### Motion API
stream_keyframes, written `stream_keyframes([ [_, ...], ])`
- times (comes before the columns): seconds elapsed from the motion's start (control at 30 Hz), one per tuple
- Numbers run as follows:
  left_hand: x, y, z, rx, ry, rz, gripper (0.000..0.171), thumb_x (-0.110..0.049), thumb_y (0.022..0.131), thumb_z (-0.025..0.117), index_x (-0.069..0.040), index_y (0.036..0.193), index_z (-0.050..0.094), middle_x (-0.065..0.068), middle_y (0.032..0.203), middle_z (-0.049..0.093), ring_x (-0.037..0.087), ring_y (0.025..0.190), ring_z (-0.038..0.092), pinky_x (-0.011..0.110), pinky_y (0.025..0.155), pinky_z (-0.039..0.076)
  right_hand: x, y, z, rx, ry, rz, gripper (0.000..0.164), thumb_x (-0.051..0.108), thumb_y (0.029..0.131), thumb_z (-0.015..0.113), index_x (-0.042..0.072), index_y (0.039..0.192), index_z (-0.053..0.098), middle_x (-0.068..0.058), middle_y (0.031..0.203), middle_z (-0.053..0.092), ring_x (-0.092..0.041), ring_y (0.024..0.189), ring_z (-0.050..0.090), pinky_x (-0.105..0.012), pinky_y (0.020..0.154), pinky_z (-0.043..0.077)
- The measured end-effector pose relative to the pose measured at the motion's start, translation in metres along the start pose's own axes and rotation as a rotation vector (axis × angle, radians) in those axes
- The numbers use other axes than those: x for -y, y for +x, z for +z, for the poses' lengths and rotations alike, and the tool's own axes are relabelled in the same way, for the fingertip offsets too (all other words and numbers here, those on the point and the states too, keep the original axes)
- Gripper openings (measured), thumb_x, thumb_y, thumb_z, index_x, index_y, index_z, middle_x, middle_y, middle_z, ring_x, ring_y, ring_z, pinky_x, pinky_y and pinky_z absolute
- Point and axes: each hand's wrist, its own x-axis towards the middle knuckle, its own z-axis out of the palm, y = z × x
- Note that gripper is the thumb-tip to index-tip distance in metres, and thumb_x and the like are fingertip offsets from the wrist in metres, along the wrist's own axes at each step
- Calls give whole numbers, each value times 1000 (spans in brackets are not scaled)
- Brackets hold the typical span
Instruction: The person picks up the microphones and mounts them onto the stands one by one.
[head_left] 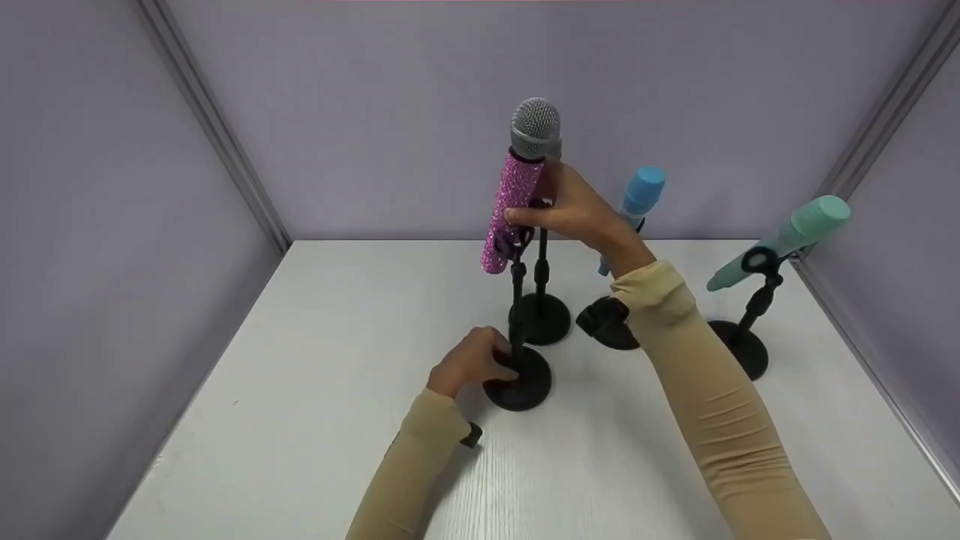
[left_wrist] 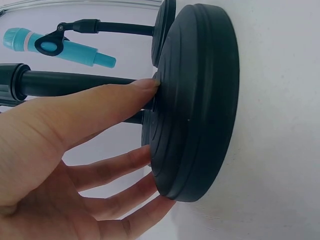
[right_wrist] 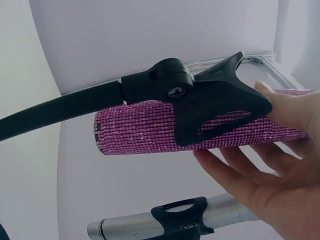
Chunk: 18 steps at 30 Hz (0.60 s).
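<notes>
A pink glittery microphone [head_left: 517,180] with a silver mesh head sits tilted in the clip [right_wrist: 187,117] of a black desk stand. My right hand [head_left: 576,206] grips its handle above the clip, thumb along one side and fingers round the other. Low on the same stand, my left hand [head_left: 471,361] holds the round black base [left_wrist: 200,100]. In the left wrist view its thumb presses at the foot of the pole, while the other fingers reach the base's rim. The base stands on the white table [head_left: 337,315].
Just behind stands a silver microphone [right_wrist: 130,227] in its own stand with a round base [head_left: 549,321]. To the right are a blue microphone [head_left: 643,190], partly hidden by the right arm, and a mint-green microphone [head_left: 814,219] on stands. Grey panels [head_left: 390,120] enclose the table.
</notes>
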Motion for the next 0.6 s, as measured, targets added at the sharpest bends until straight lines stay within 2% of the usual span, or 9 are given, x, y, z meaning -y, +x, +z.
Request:
stream_keyframes([
  [0.13,-1,0,0,5,-16,-14,22,-10,79,89,-4,99,82,6,97,80,12,85,68,31,78,58,-1,0,1,72,3,4,70,9,95,72,0,152,33,-24,145,55,-35,136,56,-52,114,46],
  [0.27,-2,-1,0,8,-18,-44,22,-10,79,89,-5,99,82,6,99,79,12,87,67,33,81,58,-1,-2,3,138,22,3,70,7,99,66,1,156,26,-23,148,51,-35,141,52,-54,117,42],
  [0.43,-3,-1,-1,7,-10,-54,22,-11,79,89,-5,98,82,6,99,79,13,88,65,34,82,57,-4,-5,5,208,37,-46,63,6,102,61,3,154,26,-23,143,54,-33,137,53,-53,118,41],
  [0.5,-3,-1,0,5,-9,-48,21,-10,79,89,-5,97,82,6,98,79,12,85,64,32,79,56,-6,-5,5,227,54,-68,61,7,101,62,4,151,28,-21,139,55,-31,133,54,-53,116,43],
  [0.6,-2,-1,0,2,-14,-35,19,-9,78,90,-5,94,82,5,93,79,10,80,61,28,74,54,-10,-7,4,257,55,-97,63,12,96,70,5,147,34,-14,137,54,-29,131,54,-53,112,47],
])
